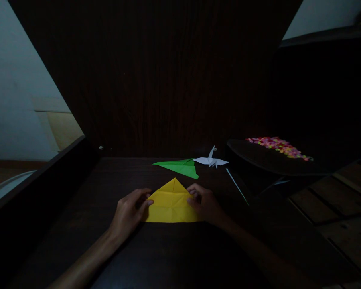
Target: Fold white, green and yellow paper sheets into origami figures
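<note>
A sheet of yellow paper [171, 206], its top folded to a point and crossed by creases, lies between my two hands on the dark wooden surface. My left hand [132, 208] pinches its left sloping edge, thumb on top. On the other side my right hand [205, 202] grips the right sloping edge, with fingers curled at the paper. Just beyond the point rests a green paper plane [180, 166]. A white folded paper bird [211, 160] touches or nearly touches the plane's right end.
A thin pale strip [237, 186] lies slanted to the right. Farther right, many small pink, red and yellow pieces [279, 146] cover part of a dark curved ledge [243, 150]. A raised dark edge [48, 170] runs along the left, and an upright panel [168, 80] stands behind.
</note>
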Available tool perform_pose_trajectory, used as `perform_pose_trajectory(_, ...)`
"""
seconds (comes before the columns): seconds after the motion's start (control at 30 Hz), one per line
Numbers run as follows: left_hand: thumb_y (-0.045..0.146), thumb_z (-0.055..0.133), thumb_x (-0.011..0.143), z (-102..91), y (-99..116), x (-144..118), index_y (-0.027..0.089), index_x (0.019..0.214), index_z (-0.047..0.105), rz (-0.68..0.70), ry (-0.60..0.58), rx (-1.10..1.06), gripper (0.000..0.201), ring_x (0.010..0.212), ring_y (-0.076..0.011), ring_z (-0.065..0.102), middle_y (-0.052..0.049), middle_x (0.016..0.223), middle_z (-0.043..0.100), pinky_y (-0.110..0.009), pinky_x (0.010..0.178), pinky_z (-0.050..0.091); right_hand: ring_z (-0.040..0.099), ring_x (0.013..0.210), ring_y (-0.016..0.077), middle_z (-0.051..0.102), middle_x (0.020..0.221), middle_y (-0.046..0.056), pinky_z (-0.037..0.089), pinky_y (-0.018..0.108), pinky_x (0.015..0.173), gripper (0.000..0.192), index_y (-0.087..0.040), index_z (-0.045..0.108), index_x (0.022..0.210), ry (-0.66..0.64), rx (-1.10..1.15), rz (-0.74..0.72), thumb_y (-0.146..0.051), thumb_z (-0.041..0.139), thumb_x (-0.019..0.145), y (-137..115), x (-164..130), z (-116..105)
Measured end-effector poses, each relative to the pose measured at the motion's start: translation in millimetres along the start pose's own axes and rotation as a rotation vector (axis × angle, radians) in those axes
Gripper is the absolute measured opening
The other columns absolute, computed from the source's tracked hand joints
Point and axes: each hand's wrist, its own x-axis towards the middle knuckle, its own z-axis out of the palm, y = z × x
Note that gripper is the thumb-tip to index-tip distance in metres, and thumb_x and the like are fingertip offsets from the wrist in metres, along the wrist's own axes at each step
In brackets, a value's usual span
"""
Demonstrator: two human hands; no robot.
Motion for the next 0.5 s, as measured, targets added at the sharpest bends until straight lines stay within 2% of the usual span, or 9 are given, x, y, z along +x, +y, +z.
perform_pose_trajectory(0.27, 0.031, 0.066, 0.077, -0.3, -2.5, 2.9, 0.017, 0.101, 0.065, -0.249, -0.084, -0.229, 0.027, 0.074, -0.0188, 0.07, -0.002, 0.079, 0.073, -0.031, 0.07, 0.058, 0.051, 0.061, 0.0134, 0.055, 0.067, -0.002, 0.042, 0.025, 0.061, 0.018, -0.017, 0.061, 0.09, 0.023, -0.031, -0.026, -0.013, 0.055, 0.074, 0.2, 0.0, 0.6)
perform_pose_trajectory(0.37, 0.033, 0.065, 0.077, 1.5, -5.1, 3.0, 0.017, 0.101, 0.066, -0.284, -0.127, -0.261, 0.029, 0.075, -0.0191, 0.07, -0.002, 0.08, 0.073, -0.03, 0.07, 0.057, 0.052, 0.06, 0.0138, 0.055, 0.067, -0.002, 0.043, 0.026, 0.062, 0.018, -0.018, 0.061, 0.09, 0.041, -0.038, -0.039, -0.013, 0.056, 0.074, 3.7, 0.4, 2.6)
perform_pose_trajectory(0.5, 0.035, 0.062, 0.079, 0.7, -3.5, 3.1, 0.018, 0.094, 0.071, -0.247, -0.18, -0.208, 0.024, 0.078, -0.0204, 0.069, -0.004, 0.083, 0.074, -0.03, 0.07, 0.054, 0.054, 0.069, 0.0168, 0.058, 0.074, 0.001, 0.044, 0.031, 0.069, 0.016, -0.019, 0.061, 0.09, 0.086, -0.085, -0.101, -0.014, 0.056, 0.076, 6.4, 1.2, 5.3)
